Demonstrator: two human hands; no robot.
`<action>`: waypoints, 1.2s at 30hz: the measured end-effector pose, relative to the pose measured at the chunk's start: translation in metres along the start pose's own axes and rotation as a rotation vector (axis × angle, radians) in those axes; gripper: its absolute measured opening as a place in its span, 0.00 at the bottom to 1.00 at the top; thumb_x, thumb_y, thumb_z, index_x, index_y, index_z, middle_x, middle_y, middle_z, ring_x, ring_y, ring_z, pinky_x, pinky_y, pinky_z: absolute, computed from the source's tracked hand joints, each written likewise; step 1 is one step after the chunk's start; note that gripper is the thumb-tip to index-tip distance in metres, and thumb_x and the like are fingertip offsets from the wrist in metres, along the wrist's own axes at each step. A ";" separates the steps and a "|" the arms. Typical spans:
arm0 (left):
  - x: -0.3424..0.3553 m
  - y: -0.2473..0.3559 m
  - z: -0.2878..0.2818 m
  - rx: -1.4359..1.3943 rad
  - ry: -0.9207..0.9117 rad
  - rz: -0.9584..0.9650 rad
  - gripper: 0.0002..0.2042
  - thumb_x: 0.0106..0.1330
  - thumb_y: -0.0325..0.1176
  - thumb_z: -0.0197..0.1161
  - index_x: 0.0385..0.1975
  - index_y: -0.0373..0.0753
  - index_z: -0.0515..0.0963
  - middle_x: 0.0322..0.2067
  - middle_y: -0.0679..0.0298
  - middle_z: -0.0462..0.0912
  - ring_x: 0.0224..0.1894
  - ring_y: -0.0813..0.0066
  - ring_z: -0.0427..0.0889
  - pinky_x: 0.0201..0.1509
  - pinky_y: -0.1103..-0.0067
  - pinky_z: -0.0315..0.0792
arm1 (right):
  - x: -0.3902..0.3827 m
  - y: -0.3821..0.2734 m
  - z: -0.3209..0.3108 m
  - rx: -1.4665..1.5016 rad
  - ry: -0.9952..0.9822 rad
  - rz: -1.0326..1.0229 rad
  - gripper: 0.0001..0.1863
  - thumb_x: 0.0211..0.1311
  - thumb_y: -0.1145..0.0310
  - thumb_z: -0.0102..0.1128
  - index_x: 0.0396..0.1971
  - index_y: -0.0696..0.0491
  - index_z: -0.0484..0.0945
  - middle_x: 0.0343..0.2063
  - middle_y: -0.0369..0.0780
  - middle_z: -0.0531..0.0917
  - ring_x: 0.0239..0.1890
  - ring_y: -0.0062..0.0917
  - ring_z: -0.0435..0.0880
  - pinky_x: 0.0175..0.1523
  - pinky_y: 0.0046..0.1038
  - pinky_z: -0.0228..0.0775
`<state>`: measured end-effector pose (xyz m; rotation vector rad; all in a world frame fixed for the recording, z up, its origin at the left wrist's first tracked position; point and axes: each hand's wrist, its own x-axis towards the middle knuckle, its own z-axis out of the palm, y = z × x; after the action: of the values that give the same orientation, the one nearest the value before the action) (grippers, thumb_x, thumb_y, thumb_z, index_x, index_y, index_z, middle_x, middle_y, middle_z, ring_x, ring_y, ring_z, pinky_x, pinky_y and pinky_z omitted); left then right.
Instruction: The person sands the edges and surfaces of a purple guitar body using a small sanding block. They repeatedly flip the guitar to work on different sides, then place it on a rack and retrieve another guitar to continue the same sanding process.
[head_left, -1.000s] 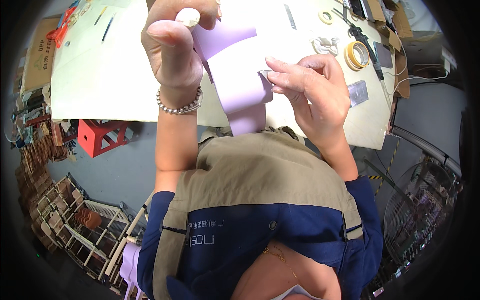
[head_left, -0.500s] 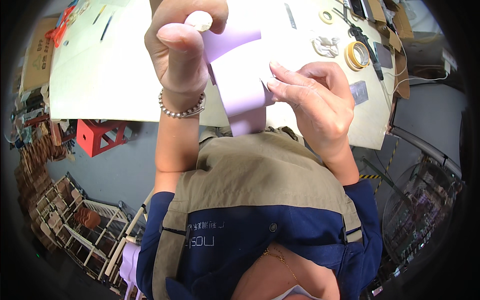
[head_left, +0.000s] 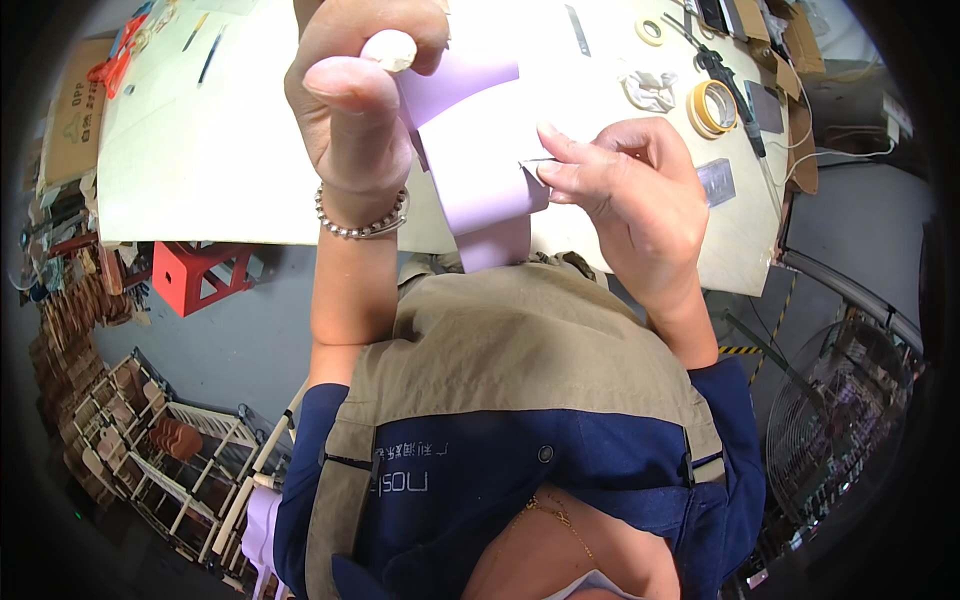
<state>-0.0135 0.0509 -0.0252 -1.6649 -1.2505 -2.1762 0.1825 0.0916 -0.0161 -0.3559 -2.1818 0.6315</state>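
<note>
In front of my chest is a glossy lilac piece (head_left: 485, 185) with a broad flat face and curved edges; its kind is unclear. My left hand (head_left: 355, 110) is closed at its upper left, around a pale, round-ended stub (head_left: 390, 51) that shows between thumb and fingers. Whether stub and lilac piece are joined is hidden by that hand. At the right edge of the lilac face, my right hand (head_left: 640, 195) pinches a small, thin grey piece (head_left: 537, 166) between thumb and forefinger, its tip at the lilac surface.
The white table (head_left: 200, 150) holds yellow tape rolls (head_left: 712, 108), a crumpled white cloth (head_left: 650, 90), a black corded tool (head_left: 725, 75) and a clear block (head_left: 716, 182). A red stool (head_left: 200, 278) stands beneath the left edge, a rack (head_left: 165, 450) lower left, a fan (head_left: 840, 420) lower right.
My right hand has shifted very slightly, and more of the thin grey piece shows at its fingertips. My left hand and the stub have moved a little to the left.
</note>
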 end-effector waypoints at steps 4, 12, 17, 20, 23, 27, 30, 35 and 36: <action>0.002 0.000 -0.005 0.009 -0.053 -0.007 0.32 0.64 0.62 0.30 0.12 0.38 0.65 0.14 0.68 0.65 0.16 0.80 0.60 0.21 0.84 0.54 | 0.001 0.002 -0.002 0.005 0.007 0.059 0.12 0.30 0.82 0.62 0.23 0.57 0.79 0.27 0.38 0.83 0.24 0.24 0.70 0.21 0.19 0.65; 0.004 -0.001 -0.005 -0.028 -0.061 0.041 0.31 0.65 0.59 0.31 0.12 0.38 0.64 0.14 0.66 0.65 0.16 0.79 0.61 0.21 0.84 0.55 | 0.002 0.003 0.002 -0.238 0.045 -0.124 0.10 0.31 0.76 0.62 0.22 0.54 0.79 0.28 0.36 0.83 0.24 0.24 0.71 0.22 0.19 0.62; 0.008 0.015 0.007 0.130 -0.063 0.055 0.31 0.65 0.59 0.31 0.12 0.38 0.64 0.14 0.67 0.65 0.17 0.79 0.62 0.22 0.84 0.55 | 0.003 0.005 -0.002 -0.250 -0.008 -0.154 0.09 0.32 0.73 0.61 0.21 0.54 0.79 0.28 0.35 0.83 0.25 0.23 0.71 0.22 0.20 0.62; 0.004 0.002 -0.003 0.109 -0.048 0.058 0.32 0.65 0.59 0.30 0.11 0.39 0.64 0.14 0.67 0.65 0.17 0.79 0.62 0.24 0.84 0.56 | 0.003 0.007 -0.006 -0.179 -0.049 -0.126 0.10 0.32 0.74 0.62 0.22 0.54 0.80 0.27 0.34 0.83 0.25 0.23 0.71 0.22 0.20 0.62; 0.004 0.006 -0.003 0.144 -0.046 0.026 0.32 0.65 0.60 0.29 0.11 0.39 0.64 0.14 0.67 0.64 0.17 0.79 0.61 0.25 0.83 0.56 | 0.001 0.006 -0.003 -0.045 -0.037 0.008 0.10 0.31 0.74 0.62 0.22 0.54 0.80 0.27 0.34 0.83 0.25 0.23 0.71 0.22 0.19 0.62; 0.006 0.008 0.004 0.058 -0.017 0.017 0.33 0.64 0.61 0.28 0.10 0.39 0.64 0.14 0.68 0.63 0.17 0.79 0.61 0.25 0.84 0.56 | 0.000 0.002 0.002 -0.044 0.026 0.047 0.11 0.29 0.76 0.62 0.22 0.56 0.79 0.27 0.34 0.83 0.25 0.23 0.71 0.21 0.19 0.63; 0.006 0.001 -0.004 0.032 -0.088 0.065 0.33 0.64 0.61 0.27 0.11 0.39 0.64 0.14 0.68 0.63 0.17 0.80 0.61 0.25 0.84 0.56 | 0.001 0.000 0.000 -0.147 -0.003 -0.006 0.11 0.29 0.77 0.64 0.22 0.56 0.79 0.27 0.35 0.83 0.25 0.23 0.70 0.21 0.19 0.63; 0.003 0.002 0.000 0.078 -0.002 0.066 0.32 0.65 0.60 0.29 0.14 0.39 0.65 0.14 0.69 0.63 0.16 0.81 0.59 0.24 0.84 0.55 | 0.001 0.004 -0.005 -0.028 -0.052 0.026 0.11 0.30 0.79 0.64 0.21 0.56 0.79 0.27 0.35 0.83 0.24 0.23 0.69 0.21 0.18 0.62; 0.002 0.004 0.002 0.032 0.014 0.034 0.31 0.65 0.60 0.29 0.14 0.38 0.65 0.14 0.68 0.63 0.16 0.81 0.59 0.24 0.85 0.55 | 0.000 0.006 -0.004 0.020 -0.043 0.057 0.10 0.30 0.78 0.63 0.21 0.55 0.79 0.27 0.35 0.83 0.24 0.23 0.69 0.21 0.18 0.62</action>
<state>-0.0111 0.0504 -0.0211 -1.6432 -1.2370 -2.1332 0.1857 0.0973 -0.0172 -0.3986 -2.2114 0.6982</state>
